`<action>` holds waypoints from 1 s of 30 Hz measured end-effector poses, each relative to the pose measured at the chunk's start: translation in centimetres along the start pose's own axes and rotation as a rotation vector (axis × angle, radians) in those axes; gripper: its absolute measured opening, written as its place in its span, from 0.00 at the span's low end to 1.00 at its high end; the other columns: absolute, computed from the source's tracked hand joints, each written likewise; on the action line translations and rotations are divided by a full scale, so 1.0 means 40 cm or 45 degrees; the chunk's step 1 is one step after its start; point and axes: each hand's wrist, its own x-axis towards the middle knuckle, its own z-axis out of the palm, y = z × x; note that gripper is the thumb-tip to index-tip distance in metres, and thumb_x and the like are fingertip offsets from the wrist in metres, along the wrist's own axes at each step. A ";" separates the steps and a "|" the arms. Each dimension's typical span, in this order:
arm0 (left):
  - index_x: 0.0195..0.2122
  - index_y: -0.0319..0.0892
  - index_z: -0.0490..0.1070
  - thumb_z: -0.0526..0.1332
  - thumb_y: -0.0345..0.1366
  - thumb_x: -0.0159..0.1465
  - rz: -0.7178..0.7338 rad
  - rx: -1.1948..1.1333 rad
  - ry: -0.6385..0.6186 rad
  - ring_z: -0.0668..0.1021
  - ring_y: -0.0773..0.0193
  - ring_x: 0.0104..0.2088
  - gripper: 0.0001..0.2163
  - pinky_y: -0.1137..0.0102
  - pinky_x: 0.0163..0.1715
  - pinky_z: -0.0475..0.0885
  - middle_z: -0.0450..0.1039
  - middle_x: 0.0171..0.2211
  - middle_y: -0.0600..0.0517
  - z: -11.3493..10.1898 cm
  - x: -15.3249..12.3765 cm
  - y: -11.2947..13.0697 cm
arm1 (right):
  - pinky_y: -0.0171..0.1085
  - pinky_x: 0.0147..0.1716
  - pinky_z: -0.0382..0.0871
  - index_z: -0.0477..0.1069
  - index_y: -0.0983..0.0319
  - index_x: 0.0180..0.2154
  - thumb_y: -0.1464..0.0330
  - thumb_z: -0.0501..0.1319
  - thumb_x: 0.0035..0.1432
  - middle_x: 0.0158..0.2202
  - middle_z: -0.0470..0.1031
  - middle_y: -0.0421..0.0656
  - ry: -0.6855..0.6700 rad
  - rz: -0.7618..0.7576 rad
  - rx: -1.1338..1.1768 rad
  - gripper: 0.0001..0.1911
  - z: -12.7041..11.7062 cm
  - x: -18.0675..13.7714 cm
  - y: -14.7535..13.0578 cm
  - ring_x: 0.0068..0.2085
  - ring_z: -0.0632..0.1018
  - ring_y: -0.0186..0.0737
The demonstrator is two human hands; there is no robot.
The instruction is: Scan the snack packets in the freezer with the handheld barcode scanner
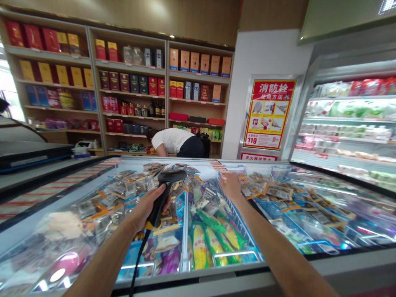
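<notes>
My left hand (147,206) is closed round the handle of a black barcode scanner (167,185), whose head points out over the open chest freezer (216,272). A black cable hangs from the scanner toward me. My right hand (230,185) reaches further in, over a wire divider (238,218), and rests on clear packets of frozen food (262,189); its fingers are hidden from here. Below my arms lie yellow corn cobs in green-and-clear wrappers (204,243).
A person in a white top (173,142) bends over behind the freezer, before wooden shelves of boxed goods (130,82). A lit refrigerated display (349,123) stands at the right, beside a red fire-hydrant notice (269,113). A closed freezer lid (46,181) lies left.
</notes>
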 end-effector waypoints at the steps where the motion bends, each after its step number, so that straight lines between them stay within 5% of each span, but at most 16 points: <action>1: 0.19 0.37 0.66 0.55 0.51 0.52 -0.005 -0.009 0.005 0.66 0.71 0.15 0.19 0.76 0.16 0.60 0.65 0.14 0.53 0.000 0.000 0.000 | 0.46 0.45 0.56 0.67 0.63 0.44 0.60 0.49 0.54 0.43 0.69 0.51 -0.101 -0.059 -0.010 0.20 0.025 -0.008 -0.057 0.47 0.66 0.49; 4: 0.20 0.38 0.66 0.56 0.50 0.51 -0.010 -0.047 0.029 0.66 0.71 0.15 0.18 0.76 0.16 0.61 0.65 0.14 0.54 0.002 -0.002 0.002 | 0.47 0.43 0.57 0.63 0.59 0.47 0.52 0.49 0.52 0.44 0.67 0.49 -0.220 -0.223 -0.038 0.25 0.090 -0.035 -0.196 0.47 0.66 0.49; 7: 0.20 0.38 0.65 0.57 0.50 0.50 -0.022 -0.058 0.045 0.66 0.70 0.15 0.17 0.76 0.14 0.60 0.65 0.14 0.53 0.006 -0.005 0.007 | 0.49 0.44 0.56 0.59 0.57 0.51 0.48 0.50 0.49 0.53 0.59 0.50 -0.228 -0.254 -0.087 0.30 0.123 -0.048 -0.260 0.50 0.62 0.51; 10: 0.20 0.38 0.65 0.58 0.50 0.49 -0.048 -0.076 0.066 0.67 0.70 0.14 0.17 0.77 0.12 0.59 0.66 0.14 0.53 0.009 -0.008 0.009 | 0.49 0.43 0.58 0.61 0.57 0.49 0.52 0.50 0.51 0.53 0.59 0.49 -0.364 -0.300 -0.119 0.25 0.120 -0.041 -0.252 0.50 0.63 0.51; 15: 0.19 0.38 0.66 0.57 0.51 0.49 -0.060 -0.079 0.019 0.68 0.69 0.16 0.18 0.76 0.14 0.62 0.67 0.15 0.52 0.010 -0.007 0.003 | 0.40 0.43 0.60 0.69 0.56 0.42 0.71 0.50 0.52 0.45 0.70 0.41 -0.496 -0.510 -0.030 0.16 0.077 -0.024 -0.135 0.46 0.69 0.42; 19: 0.19 0.37 0.67 0.58 0.50 0.49 -0.052 -0.097 0.003 0.68 0.70 0.16 0.18 0.75 0.16 0.63 0.66 0.15 0.52 0.016 -0.005 0.000 | 0.36 0.41 0.62 0.72 0.60 0.37 0.72 0.48 0.53 0.40 0.73 0.42 -0.444 -0.337 0.089 0.15 0.052 -0.025 -0.062 0.42 0.72 0.40; 25: 0.19 0.37 0.67 0.58 0.49 0.49 -0.047 -0.094 0.005 0.68 0.69 0.16 0.17 0.75 0.16 0.63 0.68 0.17 0.51 0.026 -0.008 -0.004 | 0.50 0.41 0.61 0.69 0.67 0.40 0.48 0.56 0.41 0.43 0.69 0.58 -0.246 0.181 -0.072 0.32 0.060 -0.033 -0.094 0.47 0.67 0.58; 30: 0.19 0.37 0.66 0.58 0.48 0.50 -0.038 -0.056 -0.056 0.68 0.70 0.16 0.17 0.75 0.17 0.63 0.68 0.17 0.51 0.031 -0.010 -0.009 | 0.44 0.36 0.64 0.68 0.64 0.35 0.58 0.59 0.41 0.36 0.72 0.51 -0.229 0.200 0.193 0.20 0.081 -0.015 -0.061 0.41 0.72 0.50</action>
